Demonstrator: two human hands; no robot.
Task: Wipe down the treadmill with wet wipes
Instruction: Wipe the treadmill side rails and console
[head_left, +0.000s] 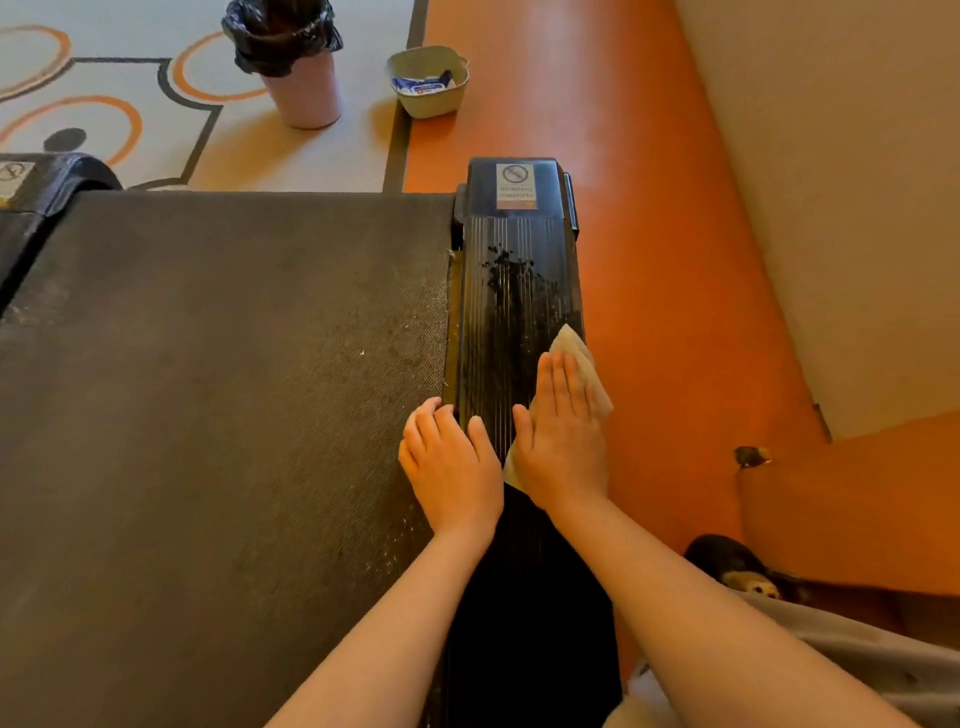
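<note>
Now right hand (563, 436) flat on wipe (584, 361).

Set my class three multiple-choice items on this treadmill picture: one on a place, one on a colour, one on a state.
1. Where is the wipe? A on the belt; B on the rail; C in the basket.
2. What colour is the bag in the bin? A black; B white; C blue.
3. How is the right hand? A fisted; B flat on the wipe; C lifted.
Key: 1B, it lies on the ribbed rail; 2A, the bag is black; 3B, it lies spread on the wipe.
</note>
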